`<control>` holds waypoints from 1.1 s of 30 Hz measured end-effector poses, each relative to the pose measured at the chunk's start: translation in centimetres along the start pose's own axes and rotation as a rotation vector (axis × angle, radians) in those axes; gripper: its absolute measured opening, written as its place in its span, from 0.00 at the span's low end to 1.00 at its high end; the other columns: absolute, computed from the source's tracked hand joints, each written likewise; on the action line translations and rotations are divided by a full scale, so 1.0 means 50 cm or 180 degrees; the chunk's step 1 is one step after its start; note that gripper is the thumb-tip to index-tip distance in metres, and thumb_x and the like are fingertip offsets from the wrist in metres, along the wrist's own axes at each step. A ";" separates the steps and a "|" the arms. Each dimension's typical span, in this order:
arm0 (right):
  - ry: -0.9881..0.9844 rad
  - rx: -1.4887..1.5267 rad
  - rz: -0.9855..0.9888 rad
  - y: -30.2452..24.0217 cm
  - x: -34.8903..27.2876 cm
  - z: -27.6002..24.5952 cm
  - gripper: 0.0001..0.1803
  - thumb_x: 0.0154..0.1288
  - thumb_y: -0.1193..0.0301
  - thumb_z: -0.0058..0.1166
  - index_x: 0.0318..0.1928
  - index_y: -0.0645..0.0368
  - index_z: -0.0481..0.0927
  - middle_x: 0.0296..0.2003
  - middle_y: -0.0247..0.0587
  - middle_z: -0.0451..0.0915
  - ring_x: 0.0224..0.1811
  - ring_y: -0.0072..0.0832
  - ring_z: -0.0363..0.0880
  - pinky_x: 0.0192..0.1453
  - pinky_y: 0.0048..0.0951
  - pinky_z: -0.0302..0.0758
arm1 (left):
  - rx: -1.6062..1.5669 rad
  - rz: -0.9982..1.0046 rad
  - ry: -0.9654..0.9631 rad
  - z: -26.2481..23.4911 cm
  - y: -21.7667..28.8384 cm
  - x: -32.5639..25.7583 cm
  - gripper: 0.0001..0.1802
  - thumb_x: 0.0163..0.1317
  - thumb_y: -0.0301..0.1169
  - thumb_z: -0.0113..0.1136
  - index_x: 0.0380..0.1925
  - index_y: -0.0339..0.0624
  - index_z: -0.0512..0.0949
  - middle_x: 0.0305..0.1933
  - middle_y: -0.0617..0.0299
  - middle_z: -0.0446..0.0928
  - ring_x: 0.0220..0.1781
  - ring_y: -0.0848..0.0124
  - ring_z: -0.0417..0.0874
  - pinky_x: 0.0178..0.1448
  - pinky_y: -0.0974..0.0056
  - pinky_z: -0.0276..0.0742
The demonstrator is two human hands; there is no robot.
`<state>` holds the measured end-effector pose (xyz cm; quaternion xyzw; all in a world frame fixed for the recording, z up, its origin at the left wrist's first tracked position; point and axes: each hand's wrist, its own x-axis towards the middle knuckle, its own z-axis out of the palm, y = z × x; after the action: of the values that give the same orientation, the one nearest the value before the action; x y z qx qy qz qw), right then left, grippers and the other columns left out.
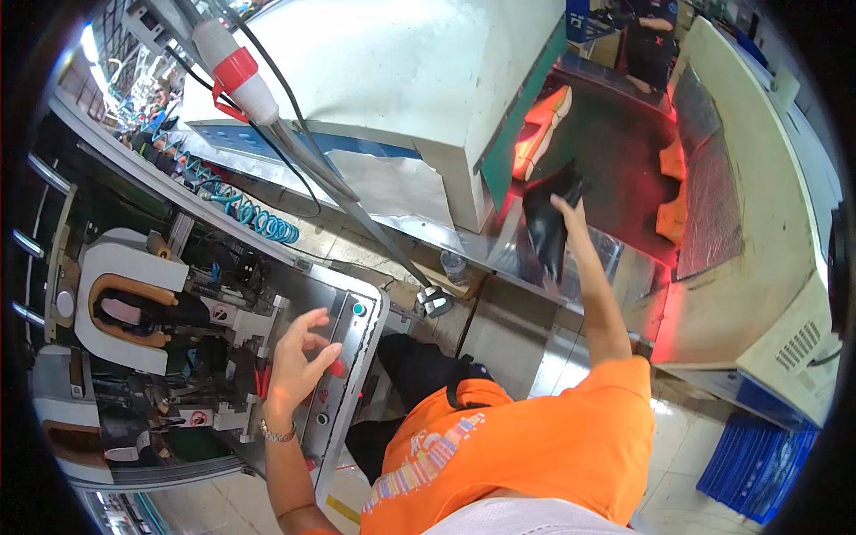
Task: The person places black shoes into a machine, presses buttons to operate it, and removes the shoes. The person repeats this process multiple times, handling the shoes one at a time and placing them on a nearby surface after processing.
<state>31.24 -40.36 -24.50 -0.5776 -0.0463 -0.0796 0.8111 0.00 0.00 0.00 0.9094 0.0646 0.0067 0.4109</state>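
Observation:
My right hand (571,214) reaches out to the far right and grips a glossy black shoe upper (546,234) at the near end of the conveyor. Its fingers are partly hidden behind the dark piece. Just beyond, an orange shoe (540,134) with a pale sole lies on the dark green belt (615,160) in red light. Over the control panel (343,334) of the machine at left hovers my left hand (305,357), fingers curved and apart, holding nothing. Its thumb is close to a red button (337,366); whether they touch I cannot tell.
The left machine holds a U-shaped pad (134,259). A white oven-like housing (383,80) and a cream one (758,223) flank the belt, with orange pieces (670,218) along its right side. A metal pole (357,196) slants between machines. Blue slatted mats (753,464) lie lower right. Another person (649,45) stands beyond.

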 end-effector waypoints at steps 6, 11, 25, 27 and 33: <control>0.0420 -0.0053 0.2454 0.111 0.242 0.045 0.57 0.47 0.51 0.64 0.68 0.54 0.40 0.42 0.46 0.75 0.32 0.38 0.77 0.36 0.42 0.75 | 0.0524 -0.0272 0.0137 0.030 -0.029 -0.031 0.27 0.48 0.25 0.62 0.51 0.37 0.70 0.43 0.55 0.76 0.32 0.70 0.78 0.38 0.68 0.74; 0.0224 -0.0795 0.1376 0.237 0.262 0.052 0.47 0.56 0.66 0.59 0.69 0.50 0.41 0.38 0.39 0.78 0.24 0.30 0.76 0.27 0.36 0.76 | -0.0265 -0.1156 0.0101 0.032 -0.125 -0.169 0.25 0.51 0.26 0.61 0.52 0.40 0.70 0.44 0.57 0.77 0.36 0.73 0.78 0.40 0.68 0.74; -0.0407 -0.3281 0.1262 0.374 0.309 0.205 0.19 0.65 0.56 0.39 0.45 0.50 0.80 0.49 0.46 0.76 0.53 0.34 0.75 0.49 0.29 0.72 | -0.0468 -0.1636 -0.0134 0.165 -0.173 -0.204 0.24 0.55 0.27 0.59 0.54 0.40 0.69 0.44 0.56 0.77 0.38 0.70 0.79 0.43 0.67 0.75; -0.0222 -0.2009 0.1470 0.346 0.306 0.154 0.15 0.64 0.64 0.42 0.45 0.48 0.80 0.39 0.41 0.80 0.41 0.32 0.78 0.41 0.32 0.74 | -0.0458 -0.1491 -0.0307 0.158 -0.188 -0.190 0.24 0.56 0.28 0.58 0.54 0.40 0.69 0.44 0.56 0.77 0.38 0.70 0.79 0.43 0.67 0.75; 0.0538 -0.0054 0.1257 0.416 0.397 0.025 0.21 0.56 0.77 0.43 0.53 0.55 0.70 0.29 0.36 0.75 0.31 0.26 0.73 0.32 0.32 0.73 | -0.0499 -0.1104 -0.0439 0.134 -0.203 -0.155 0.23 0.56 0.27 0.57 0.53 0.41 0.69 0.43 0.56 0.77 0.38 0.70 0.79 0.44 0.67 0.74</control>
<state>54.57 -34.01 -40.07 -0.5735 0.1367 0.0323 0.8071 -8.38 0.70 -11.72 0.8481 0.1913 -0.1214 0.4789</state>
